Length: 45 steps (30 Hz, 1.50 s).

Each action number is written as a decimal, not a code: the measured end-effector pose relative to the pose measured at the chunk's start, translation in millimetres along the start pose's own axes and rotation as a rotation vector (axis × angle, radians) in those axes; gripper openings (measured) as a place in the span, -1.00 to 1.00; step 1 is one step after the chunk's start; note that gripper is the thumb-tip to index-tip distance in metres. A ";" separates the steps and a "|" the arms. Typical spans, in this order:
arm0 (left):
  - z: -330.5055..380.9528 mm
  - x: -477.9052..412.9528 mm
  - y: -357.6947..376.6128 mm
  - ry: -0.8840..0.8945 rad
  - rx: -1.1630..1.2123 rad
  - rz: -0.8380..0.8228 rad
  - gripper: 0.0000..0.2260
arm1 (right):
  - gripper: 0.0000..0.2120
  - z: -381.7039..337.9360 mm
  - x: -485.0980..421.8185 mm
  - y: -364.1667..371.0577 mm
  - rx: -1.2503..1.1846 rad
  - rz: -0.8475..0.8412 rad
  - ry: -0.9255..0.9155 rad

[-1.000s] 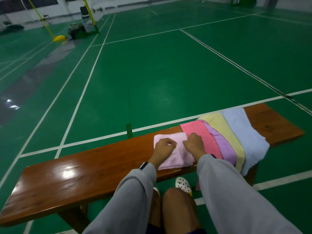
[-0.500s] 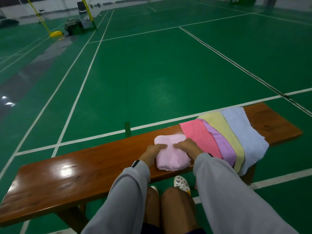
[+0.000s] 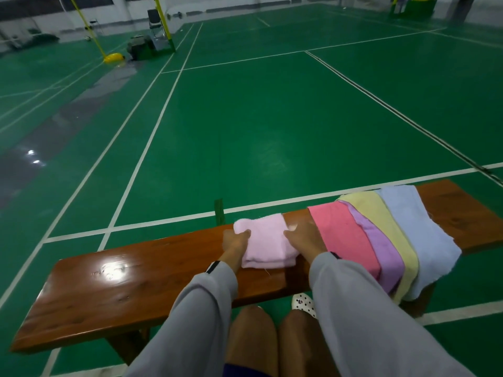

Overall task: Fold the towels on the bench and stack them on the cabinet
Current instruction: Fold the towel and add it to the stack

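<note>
A folded light pink towel (image 3: 265, 242) lies on the brown wooden bench (image 3: 136, 289), near its middle. My left hand (image 3: 235, 243) grips the towel's left edge and my right hand (image 3: 302, 236) grips its right edge. To the right, overlapping flat across the bench, lie a coral pink towel (image 3: 343, 235), a purple towel (image 3: 381, 248), a yellow towel (image 3: 386, 224) and a light blue towel (image 3: 419, 235). Their near ends hang over the bench's front edge. No cabinet is in view.
The bench stands on a green sports court with white lines (image 3: 152, 131). My knees and a spotted white shoe (image 3: 303, 304) are below the bench's near edge. Far off at the upper left stand a yellow net post base (image 3: 113, 57) and a chair (image 3: 155, 23).
The pink towel went from a flat square to a smaller, thicker folded bundle. Both hands moved from its top to its left and right sides.
</note>
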<state>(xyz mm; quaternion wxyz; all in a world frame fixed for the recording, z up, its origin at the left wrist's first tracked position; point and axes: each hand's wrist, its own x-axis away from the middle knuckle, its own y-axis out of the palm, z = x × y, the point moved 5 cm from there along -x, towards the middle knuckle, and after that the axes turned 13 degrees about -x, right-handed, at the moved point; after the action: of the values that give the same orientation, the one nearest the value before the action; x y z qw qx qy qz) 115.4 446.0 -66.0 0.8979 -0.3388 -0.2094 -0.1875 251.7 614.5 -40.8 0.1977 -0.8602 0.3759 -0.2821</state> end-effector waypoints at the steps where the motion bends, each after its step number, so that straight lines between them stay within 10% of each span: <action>1: -3.2 -1.1 -6.2 0.032 -0.101 0.050 -0.55 | -0.70 0.6 3.4 4.1 0.143 0.048 -0.034; 9: 1.8 -4.2 27.8 0.673 -1.028 0.134 -0.53 | -0.57 -23.9 -10.1 74.2 0.505 -0.062 -0.489; 25: -20.2 -54.4 50.2 0.799 -1.050 0.340 -0.46 | -0.36 6.2 -48.8 107.8 0.682 0.038 -0.615; 35: 0.0 -34.1 44.2 0.652 -1.289 0.188 -0.46 | -0.42 -7.2 -34.6 96.9 0.732 -0.083 -0.541; 45: 86.4 54.7 97.0 0.747 -0.984 -0.007 -0.72 | -0.54 28.3 -9.4 -33.2 0.626 0.028 -0.342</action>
<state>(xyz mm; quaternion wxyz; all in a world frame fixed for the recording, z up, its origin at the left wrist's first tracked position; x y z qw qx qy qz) 186.3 562.7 -30.9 0.6483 -0.6241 0.2291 -0.3711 282.2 646.5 -47.2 0.5154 -0.7875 0.2447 -0.2329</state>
